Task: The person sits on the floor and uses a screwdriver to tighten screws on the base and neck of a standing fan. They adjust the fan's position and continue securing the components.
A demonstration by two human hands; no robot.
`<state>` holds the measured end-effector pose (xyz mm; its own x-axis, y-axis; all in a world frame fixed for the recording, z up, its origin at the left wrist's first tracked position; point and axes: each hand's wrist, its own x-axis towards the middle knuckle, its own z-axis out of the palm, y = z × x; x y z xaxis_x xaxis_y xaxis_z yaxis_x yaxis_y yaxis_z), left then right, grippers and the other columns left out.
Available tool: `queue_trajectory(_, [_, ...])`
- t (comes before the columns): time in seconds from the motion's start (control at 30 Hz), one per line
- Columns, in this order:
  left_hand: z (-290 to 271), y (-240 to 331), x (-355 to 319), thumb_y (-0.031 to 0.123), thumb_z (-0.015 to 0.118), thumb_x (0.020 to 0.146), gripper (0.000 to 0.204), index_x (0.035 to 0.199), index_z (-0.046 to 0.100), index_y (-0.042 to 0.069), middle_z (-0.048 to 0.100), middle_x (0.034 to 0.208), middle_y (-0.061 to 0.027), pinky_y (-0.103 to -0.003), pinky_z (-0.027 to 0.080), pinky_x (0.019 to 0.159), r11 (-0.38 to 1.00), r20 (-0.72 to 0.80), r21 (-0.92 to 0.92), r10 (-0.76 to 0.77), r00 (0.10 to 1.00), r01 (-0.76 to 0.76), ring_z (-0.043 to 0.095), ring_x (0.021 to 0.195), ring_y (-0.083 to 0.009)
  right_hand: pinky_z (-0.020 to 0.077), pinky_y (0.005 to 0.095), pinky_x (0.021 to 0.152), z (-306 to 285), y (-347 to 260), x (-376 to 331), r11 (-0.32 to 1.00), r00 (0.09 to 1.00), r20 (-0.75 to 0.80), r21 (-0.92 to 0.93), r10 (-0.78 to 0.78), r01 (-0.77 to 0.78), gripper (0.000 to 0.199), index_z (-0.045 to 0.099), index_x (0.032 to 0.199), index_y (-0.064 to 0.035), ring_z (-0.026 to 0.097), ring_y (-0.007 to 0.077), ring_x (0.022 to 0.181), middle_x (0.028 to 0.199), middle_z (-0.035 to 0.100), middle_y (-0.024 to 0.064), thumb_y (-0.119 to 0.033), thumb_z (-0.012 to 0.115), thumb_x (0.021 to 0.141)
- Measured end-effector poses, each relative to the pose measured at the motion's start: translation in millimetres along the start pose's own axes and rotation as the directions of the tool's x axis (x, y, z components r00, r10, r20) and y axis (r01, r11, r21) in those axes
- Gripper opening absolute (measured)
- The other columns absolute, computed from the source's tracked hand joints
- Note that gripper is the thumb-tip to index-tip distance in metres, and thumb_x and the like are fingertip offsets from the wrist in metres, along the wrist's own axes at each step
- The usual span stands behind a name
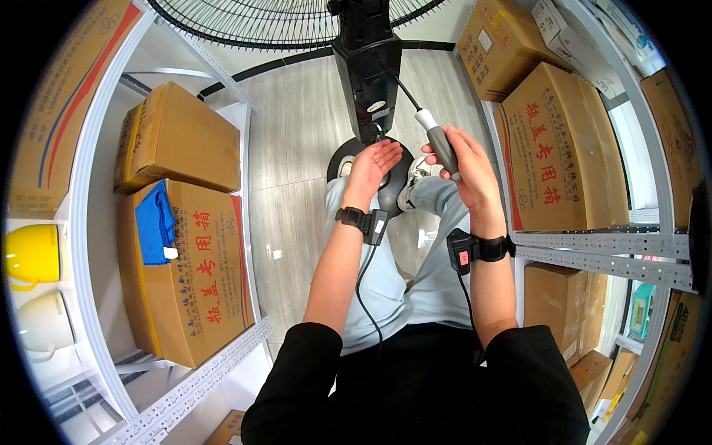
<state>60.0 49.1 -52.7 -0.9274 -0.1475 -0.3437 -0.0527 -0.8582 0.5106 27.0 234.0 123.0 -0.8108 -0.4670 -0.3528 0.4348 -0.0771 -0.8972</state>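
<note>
My right hand (466, 167) grips a screwdriver (439, 142) by its grey and white handle. Its dark shaft points up and left to the black motor housing (366, 67) of a standing fan. My left hand (373, 165) is held flat, palm up and fingers apart, just below that housing and holds nothing. The fan's round black base (343, 159) sits on the floor under my hands. The fan's wire guard (274, 22) spreads across the top. Both wrists carry black bands with cables.
White metal shelving runs along both sides. On the left are cardboard boxes (194, 274), a folded blue cloth (155, 222), a yellow mug (31, 256) and a white mug (43, 324). On the right, more cardboard boxes (552, 148) fill the rack. Pale wood floor (293, 148) lies between.
</note>
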Motion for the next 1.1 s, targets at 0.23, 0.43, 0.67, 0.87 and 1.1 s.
queue_trajectory(0.23, [-0.8, -0.5, 1.4, 0.012, 0.043, 0.094, 0.028, 0.113, 0.052, -0.007, 0.059, 0.117, -0.0234, -0.041, 0.049, 0.096, 1.0, 0.013, -0.004, -0.004, 1.0, 0.004, 0.06, 0.108, -0.0319, 0.0421, 0.0206, 0.053, 10.1, 7.5, -1.4, 0.979, 0.979, -0.128, -0.145, -0.162, 0.143, 0.032, 0.057, 0.113, -0.0044, 0.061, 0.0084, 0.074, 0.093, 0.065, 0.0044, -0.031, 0.055, 0.094])
queue_trajectory(0.43, [-2.4, -1.0, 1.8, 0.007, 0.046, 0.092, 0.03, 0.117, 0.048, -0.008, 0.059, 0.117, -0.0241, -0.042, 0.049, 0.097, 1.0, 0.012, -0.004, 0.005, 1.0, -0.005, 0.059, 0.109, -0.0328, 0.0444, 0.0209, 0.054, -0.1, 0.2, -0.7, 1.0, 1.0, 0.01, -0.023, -0.013, 0.013, 0.036, 0.055, 0.117, -0.0032, 0.059, 0.009, 0.082, 0.098, 0.059, 0.0036, -0.021, 0.065, 0.088])
queue_trajectory(0.67, [-11.3, -8.8, 7.7, -0.007, 0.037, 0.088, 0.034, 0.122, 0.039, -0.012, 0.056, 0.116, -0.0274, -0.043, 0.05, 0.096, 0.993, -0.07, 0.081, 0.087, 0.994, -0.081, 0.059, 0.106, -0.0351, 0.0433, 0.0207, 0.054, 5.0, 9.5, 1.2, 0.991, 0.989, -0.083, -0.065, -0.121, 0.116, 0.034, 0.055, 0.117, -0.0024, 0.062, 0.0093, 0.077, 0.096, 0.064, 0.0047, -0.026, 0.058, 0.092])
queue_trajectory(0.87, [-6.8, -6.3, 4.4, -0.005, 0.041, 0.091, 0.029, 0.12, 0.039, -0.012, 0.055, 0.115, -0.0283, -0.045, 0.05, 0.096, 0.994, -0.086, 0.089, 0.076, 0.993, -0.068, 0.059, 0.106, -0.0369, 0.0442, 0.0214, 0.054, -1.5, -0.7, -1.3, 0.996, 0.999, 0.009, -0.082, -0.039, 0.039, 0.035, 0.055, 0.118, -0.0025, 0.062, 0.0108, 0.079, 0.095, 0.061, 0.005, -0.023, 0.06, 0.091])
queue_trajectory(1.1, [-3.9, -2.8, -1.2, 0.004, 0.04, 0.097, 0.027, 0.119, 0.04, -0.011, 0.054, 0.117, -0.0305, -0.046, 0.048, 0.098, 0.993, -0.056, 0.092, 0.08, 0.995, -0.074, 0.057, 0.111, -0.0375, 0.0454, 0.0219, 0.054, 6.7, 3.6, -3.8, 0.994, 0.991, -0.084, -0.042, -0.103, 0.1, 0.036, 0.055, 0.118, -0.0033, 0.064, 0.0113, 0.075, 0.09, 0.065, 0.0059, -0.028, 0.059, 0.091])
